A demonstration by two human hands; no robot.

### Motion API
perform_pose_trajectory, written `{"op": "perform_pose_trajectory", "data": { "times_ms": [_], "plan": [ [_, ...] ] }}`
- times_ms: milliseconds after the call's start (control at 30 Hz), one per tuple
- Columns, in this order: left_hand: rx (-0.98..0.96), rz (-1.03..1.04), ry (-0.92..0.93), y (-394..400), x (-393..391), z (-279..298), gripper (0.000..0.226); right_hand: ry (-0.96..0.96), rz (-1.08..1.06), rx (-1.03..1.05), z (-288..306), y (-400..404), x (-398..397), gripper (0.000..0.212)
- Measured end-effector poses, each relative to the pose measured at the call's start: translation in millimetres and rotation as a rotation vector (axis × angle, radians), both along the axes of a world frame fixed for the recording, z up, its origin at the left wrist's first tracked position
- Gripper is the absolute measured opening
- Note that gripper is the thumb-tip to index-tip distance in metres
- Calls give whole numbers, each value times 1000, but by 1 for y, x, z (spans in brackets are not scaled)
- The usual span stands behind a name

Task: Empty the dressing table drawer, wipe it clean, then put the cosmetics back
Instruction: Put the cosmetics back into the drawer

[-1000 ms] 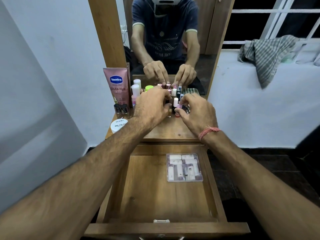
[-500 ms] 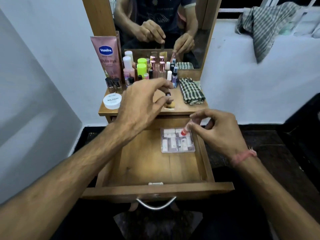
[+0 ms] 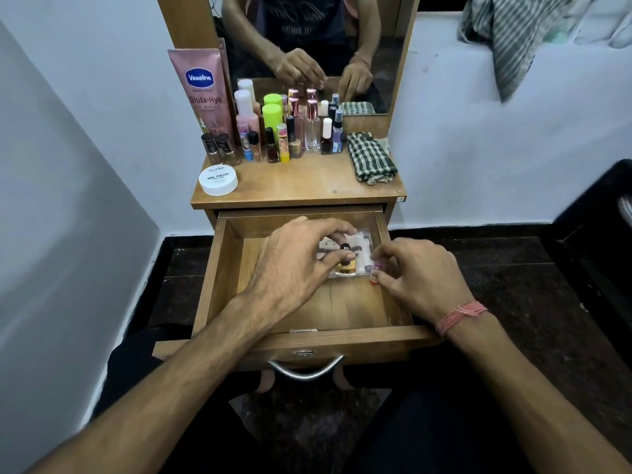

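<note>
We are pinching a yellow nail polish bottle [image 3: 344, 266] with the left hand [image 3: 297, 268] and a small red-tipped tube [image 3: 375, 273] with the right hand [image 3: 422, 277], fingers clamped on each. Both are hovering over the clear case [image 3: 362, 244] inside the drawer [image 3: 219, 268]; an uneven release is likely tipping them.

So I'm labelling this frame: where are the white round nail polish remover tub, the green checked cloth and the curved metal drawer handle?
White round tub [image 3: 218, 179]: head view, lid centre.
Green checked cloth [image 3: 371, 158]: head view, folded middle.
Curved metal drawer handle [image 3: 305, 370]: head view, bar's middle.
</note>
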State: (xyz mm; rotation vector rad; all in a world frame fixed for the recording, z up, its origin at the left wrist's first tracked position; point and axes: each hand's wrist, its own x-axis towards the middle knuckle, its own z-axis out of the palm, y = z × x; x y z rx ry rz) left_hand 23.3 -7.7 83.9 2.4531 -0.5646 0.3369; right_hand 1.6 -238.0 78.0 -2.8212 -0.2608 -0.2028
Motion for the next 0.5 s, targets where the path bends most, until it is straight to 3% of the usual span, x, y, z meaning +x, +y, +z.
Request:
{"op": "perform_pose_trajectory", "data": {
  "times_ms": [500],
  "plan": [
    [24,3,48,-23,6,-28,33,-65,-113,-62,-11,7,-4,17]
  ]
}}
